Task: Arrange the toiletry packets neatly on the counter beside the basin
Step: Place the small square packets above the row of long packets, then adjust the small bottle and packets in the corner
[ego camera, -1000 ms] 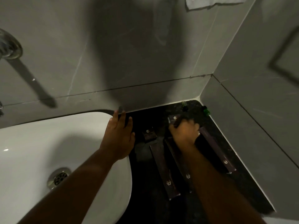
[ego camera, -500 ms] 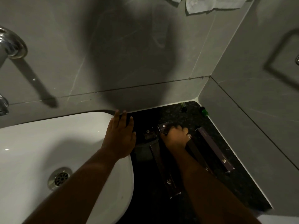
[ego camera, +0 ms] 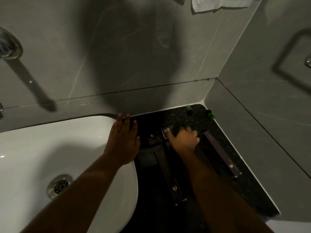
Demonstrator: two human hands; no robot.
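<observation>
Dark purple toiletry packets lie on the black speckled counter (ego camera: 249,187) right of the white basin (ego camera: 42,148). A long packet (ego camera: 170,174) runs toward me in the middle; another long packet (ego camera: 222,155) lies at the right. A small square packet (ego camera: 153,138) sits near the basin. My right hand (ego camera: 183,140) is closed over a small packet (ego camera: 168,131) whose logo end sticks out past my fingers. My left hand (ego camera: 123,142) rests flat on the basin's rim, fingers spread, holding nothing.
Grey tiled walls close the counter at the back and right. Two small green-capped bottles (ego camera: 211,114) stand in the far corner. A chrome tap fitting (ego camera: 8,46) is at the upper left, the basin drain (ego camera: 59,185) lower left, white cloth (ego camera: 218,4) hangs above.
My right hand has moved left with the small packet, from beside the right long packet toward the small square one. My left hand has stayed on the basin rim.
</observation>
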